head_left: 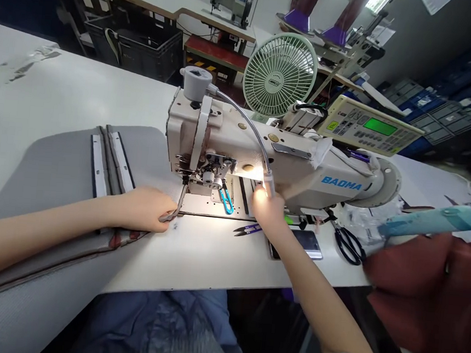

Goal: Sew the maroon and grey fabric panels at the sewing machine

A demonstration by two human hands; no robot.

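Grey fabric (63,167) lay across the left part of our white worktable (194,266), its near portion hanging over the front edge toward us, with two pale strips (119,158) standing side by side along its middle. Our left hand (144,210) rested over it just left of the sewing machine (293,176), fingers curled in and gripping a length of piping (169,216) that ran up toward the needle area. Our right hand (269,209) was raised beside the lit end of the gooseneck lamp (269,179); its fingertips were hidden, so we could not tell whether they pinched anything or touched the lamp. Between our hands, on the machine bed, sat a blue looped tool (225,200). Purple-handled snips (248,230) lay near our right wrist, a phone (306,243) was partly beneath our forearm, and black-handled scissors (351,247) lay farther right, close to a heap of red-brown material (436,282). Behind the machine we had a pale green fan (279,76) and, to its right, a control panel with a glowing green screen (380,126)
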